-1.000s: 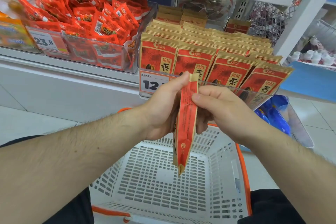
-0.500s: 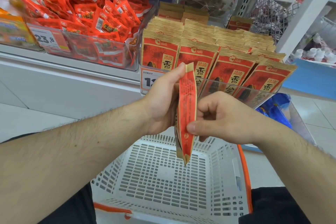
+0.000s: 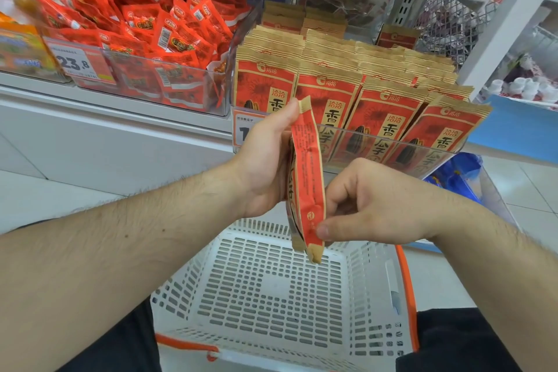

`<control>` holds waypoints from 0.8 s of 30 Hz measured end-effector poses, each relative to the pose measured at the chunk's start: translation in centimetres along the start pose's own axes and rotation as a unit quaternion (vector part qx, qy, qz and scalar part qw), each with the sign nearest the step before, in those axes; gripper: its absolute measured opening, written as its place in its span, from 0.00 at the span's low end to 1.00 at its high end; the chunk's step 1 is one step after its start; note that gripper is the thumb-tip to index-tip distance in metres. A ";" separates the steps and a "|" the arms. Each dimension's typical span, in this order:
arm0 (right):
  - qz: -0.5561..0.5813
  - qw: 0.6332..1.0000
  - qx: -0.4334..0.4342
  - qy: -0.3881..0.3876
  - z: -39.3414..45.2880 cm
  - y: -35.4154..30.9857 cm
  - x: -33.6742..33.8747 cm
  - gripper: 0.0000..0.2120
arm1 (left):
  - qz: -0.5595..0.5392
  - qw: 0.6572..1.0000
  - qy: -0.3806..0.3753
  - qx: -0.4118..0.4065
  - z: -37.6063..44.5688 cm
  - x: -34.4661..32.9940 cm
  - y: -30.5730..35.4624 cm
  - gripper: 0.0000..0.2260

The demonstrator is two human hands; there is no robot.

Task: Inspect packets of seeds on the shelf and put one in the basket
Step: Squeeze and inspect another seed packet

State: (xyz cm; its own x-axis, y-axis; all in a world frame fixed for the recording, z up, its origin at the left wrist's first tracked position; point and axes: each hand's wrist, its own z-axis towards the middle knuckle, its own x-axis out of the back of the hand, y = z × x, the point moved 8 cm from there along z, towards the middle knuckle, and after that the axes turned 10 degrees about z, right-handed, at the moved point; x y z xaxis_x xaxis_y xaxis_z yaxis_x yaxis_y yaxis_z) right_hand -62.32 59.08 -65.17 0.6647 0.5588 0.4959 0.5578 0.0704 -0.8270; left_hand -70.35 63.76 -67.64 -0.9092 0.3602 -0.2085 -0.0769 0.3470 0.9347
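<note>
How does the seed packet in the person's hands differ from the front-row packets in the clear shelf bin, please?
The held seed packet hangs edge-on over the white basket; the front-row packets face the camera, leaning in the clear bin.
The held packet shows its fine-print back; the front-row packets show large characters.
Both are red with tan sealed ends.
</note>
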 end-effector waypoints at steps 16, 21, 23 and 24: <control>0.109 0.994 0.004 0.002 0.4 1.2 0.7 0.15 | -0.080 0.997 -0.003 0.014 0.1 0.6 -0.2 0.31; 0.106 0.989 -0.095 0.026 0.6 3.6 1.2 0.33 | -0.178 0.982 -0.064 0.018 -0.1 -0.1 0.1 0.37; 0.143 0.984 -0.108 0.015 0.7 3.8 0.6 0.30 | -0.195 0.978 -0.070 0.014 0.0 -0.1 0.2 0.37; 0.181 0.978 -0.100 0.016 0.9 3.6 0.3 0.28 | -0.197 0.978 -0.067 0.012 0.0 0.1 0.3 0.38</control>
State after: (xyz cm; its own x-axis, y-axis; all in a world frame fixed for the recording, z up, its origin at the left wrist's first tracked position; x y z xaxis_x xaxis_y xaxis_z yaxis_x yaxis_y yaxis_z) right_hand -60.56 60.22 -68.28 0.8498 0.4912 0.1911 0.3674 -0.2921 -0.8830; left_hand -70.42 63.93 -67.36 -0.7489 0.3051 -0.5883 -0.3984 0.5021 0.7676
